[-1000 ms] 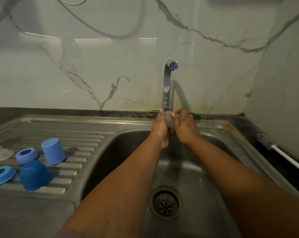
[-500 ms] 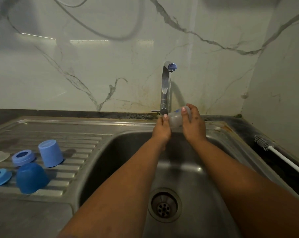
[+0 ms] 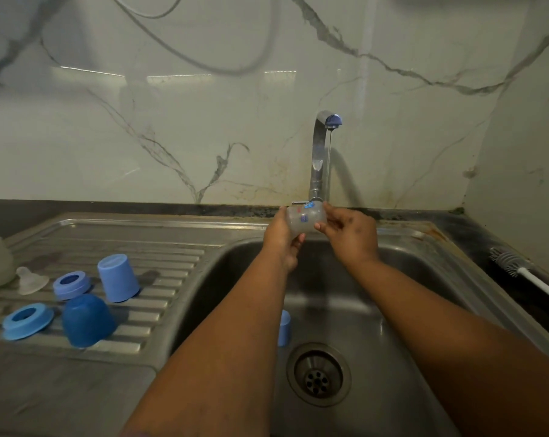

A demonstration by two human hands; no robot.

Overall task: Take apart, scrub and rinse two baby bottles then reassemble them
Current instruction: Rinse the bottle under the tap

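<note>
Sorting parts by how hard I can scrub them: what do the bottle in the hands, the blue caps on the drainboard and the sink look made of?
Bottle: translucent frosted plastic, by its cloudy see-through wall and printed marks. Blue caps: opaque matte plastic, evenly coloured, hardly any glare. Sink: brushed stainless steel, grey with soft reflections and pressed drainboard ribs.

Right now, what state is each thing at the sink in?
tap: running, thin stream
bottle body: lying sideways under the stream, held by both hands
left hand: grips the bottle
right hand: pinches the bottle's end
two blue caps: upside down on the drainboard
two blue collar rings: loose, unscrewed
teat: detached, upright
bottle brush: lying idle on the counter
</note>
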